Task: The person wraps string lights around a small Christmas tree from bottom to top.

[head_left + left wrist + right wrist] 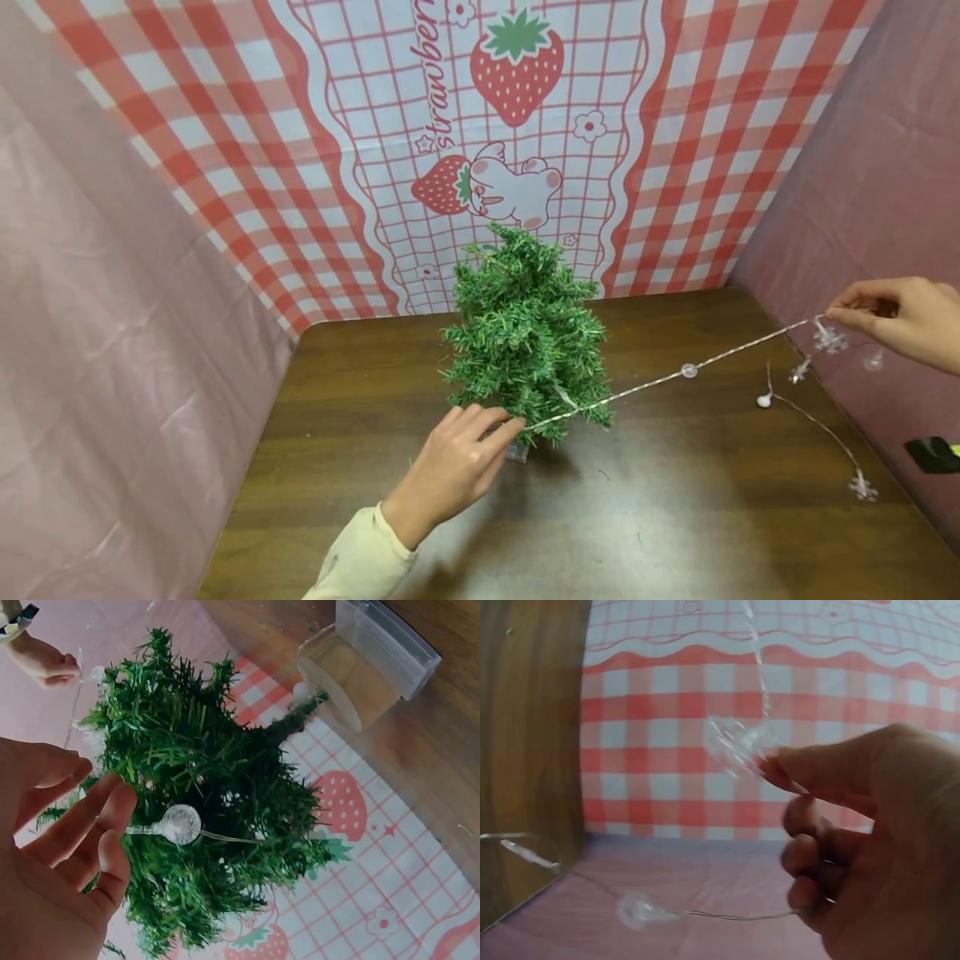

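Note:
A small green artificial tree (525, 325) stands on the brown table. A string of fairy lights (688, 371) stretches taut and slanting between the two hands, across the tree's lower front. My left hand (459, 452) pinches one end of this stretch at the lower branches; a clear round bulb (181, 824) sits beside its fingers. Over the table's right edge, my right hand (911, 315) pinches the string by a clear snowflake light (830, 338). In the right wrist view, more string and a blurred bulb (639, 911) hang below the right hand's curled fingers.
The loose tail, with a small white bulb (764, 401) and another snowflake (862, 486), dangles at the right. The tree's base (517, 452) shows under its branches. A strawberry-print checked cloth (517, 75) hangs behind the table (337, 467); pink cloth (120, 333) covers both sides.

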Tool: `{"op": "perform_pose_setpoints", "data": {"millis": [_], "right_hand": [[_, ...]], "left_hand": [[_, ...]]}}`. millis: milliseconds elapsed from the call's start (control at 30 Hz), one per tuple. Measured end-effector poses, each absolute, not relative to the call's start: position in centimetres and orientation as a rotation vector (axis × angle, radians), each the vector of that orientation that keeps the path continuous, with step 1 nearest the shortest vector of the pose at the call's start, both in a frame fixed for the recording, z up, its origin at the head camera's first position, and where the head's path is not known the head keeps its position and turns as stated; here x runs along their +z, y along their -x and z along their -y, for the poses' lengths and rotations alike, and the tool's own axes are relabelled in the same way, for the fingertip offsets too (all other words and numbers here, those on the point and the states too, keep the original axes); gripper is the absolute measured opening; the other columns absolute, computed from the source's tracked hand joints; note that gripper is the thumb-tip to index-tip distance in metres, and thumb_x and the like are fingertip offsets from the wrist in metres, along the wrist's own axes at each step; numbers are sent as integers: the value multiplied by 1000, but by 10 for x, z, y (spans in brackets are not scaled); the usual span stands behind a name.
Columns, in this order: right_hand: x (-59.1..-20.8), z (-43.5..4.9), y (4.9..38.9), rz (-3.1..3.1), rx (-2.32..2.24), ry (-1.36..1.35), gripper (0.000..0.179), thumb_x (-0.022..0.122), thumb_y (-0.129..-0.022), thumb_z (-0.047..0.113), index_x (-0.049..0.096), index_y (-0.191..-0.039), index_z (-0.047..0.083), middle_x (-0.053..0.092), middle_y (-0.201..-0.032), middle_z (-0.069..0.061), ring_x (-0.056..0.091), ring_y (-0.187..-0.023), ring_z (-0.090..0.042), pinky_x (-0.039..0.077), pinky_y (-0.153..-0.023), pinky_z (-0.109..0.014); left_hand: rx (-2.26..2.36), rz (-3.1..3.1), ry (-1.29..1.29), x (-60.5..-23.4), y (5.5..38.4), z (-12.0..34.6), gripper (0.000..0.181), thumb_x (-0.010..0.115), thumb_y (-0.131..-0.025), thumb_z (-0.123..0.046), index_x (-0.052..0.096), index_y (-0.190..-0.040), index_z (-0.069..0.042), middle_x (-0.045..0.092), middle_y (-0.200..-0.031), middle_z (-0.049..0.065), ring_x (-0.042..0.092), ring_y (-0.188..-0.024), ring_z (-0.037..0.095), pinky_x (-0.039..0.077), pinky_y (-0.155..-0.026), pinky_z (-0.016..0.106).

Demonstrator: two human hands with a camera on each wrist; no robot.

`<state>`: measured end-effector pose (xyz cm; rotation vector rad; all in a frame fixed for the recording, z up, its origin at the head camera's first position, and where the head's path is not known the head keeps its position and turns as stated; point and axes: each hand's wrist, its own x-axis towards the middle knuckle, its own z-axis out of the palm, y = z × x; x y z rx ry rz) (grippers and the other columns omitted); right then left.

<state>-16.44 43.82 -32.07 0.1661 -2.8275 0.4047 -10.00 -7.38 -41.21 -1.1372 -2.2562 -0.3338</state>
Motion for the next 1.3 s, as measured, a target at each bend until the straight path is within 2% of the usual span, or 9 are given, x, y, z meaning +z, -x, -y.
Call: {"op": "perform_pose_setpoints", "data": {"millis": [100, 267, 433, 533, 700, 833, 1000, 1133, 1300], "right_hand": [[-323, -441, 171, 2781, 425, -119, 25, 57, -86, 31, 65, -85, 7, 50, -50, 3, 35, -40, -10, 25, -41, -27], [-327, -448, 179, 2668, 503, -67, 21, 58, -85, 28, 63, -86, 8, 49, -49, 14, 38, -41, -4, 26, -43, -24], [-330, -447, 184, 2580, 591, -39, 21, 56, -87, 22, 60, -89, 2, 48, -52, 15, 37, -40, -1, 29, -38, -20], [-328, -442, 188, 2437, 710, -4, 5, 56, -86, 16, 60, -83, 14, 42, -53, 23, 36, -41, 3, 28, -36, -15], [-324, -437, 198, 2235, 850, 85, 22, 52, -87, 15, 48, -82, 36, 42, -60, 16, 35, -46, 4, 26, -40, -11], [-322, -432, 210, 2258, 756, 167, 6, 50, -88, 23, 54, -84, 26, 41, -60, 20, 35, -48, 7, 27, -44, -13], [-322, -425, 227, 2318, 595, 190, 29, 48, -86, 26, 61, -95, 2, 34, -55, 29, 28, -48, 12, 24, -48, -24], [-322, -417, 239, 2351, 561, 148, 29, 49, -86, 26, 62, -97, 2, 33, -56, 31, 25, -50, 14, 24, -50, -29], [-320, -403, 249, 2411, 532, 89, 29, 48, -87, 25, 60, -98, 1, 49, -63, 11, 41, -54, -5, 26, -49, -33]], "left_hand": [[-333, 2249, 1109, -413, 101, 71, 26, 56, -84, -15, 62, -109, -13, 61, -100, 2, 53, -82, 15, 40, -61, 26], [-367, 2228, 1038, -414, 104, 71, 17, 52, -86, -14, 65, -96, -10, 60, -86, -1, 50, -73, 14, 37, -57, 25], [-393, 2241, 1021, -417, 105, 73, 14, 53, -85, -14, 65, -93, -12, 59, -87, -2, 51, -76, 14, 38, -58, 26], [-418, 2249, 1010, -417, 106, 75, 13, 56, -84, -13, 64, -94, -13, 59, -90, -3, 51, -80, 13, 39, -60, 26], [-516, 2227, 983, -412, 115, 85, 13, 58, -82, -12, 65, -93, -13, 60, -91, -4, 52, -82, 11, 41, -63, 26], [-664, 2201, 919, -404, 128, 98, 11, 56, -83, -11, 65, -89, -12, 60, -85, -4, 54, -78, 9, 45, -67, 23], [-889, 2177, 828, -394, 151, 118, 10, 53, -86, -10, 63, -85, -9, 58, -80, -5, 52, -72, 5, 46, -64, 19], [-995, 2170, 764, -385, 175, 131, 9, 53, -88, -12, 62, -88, -10, 57, -79, -5, 50, -68, 4, 45, -57, 21], [-1163, 2274, 724, -377, 205, 142, 17, 51, -91, -19, 57, -106, -12, 59, -93, 0, 55, -77, 9, 48, -62, 26]]}}
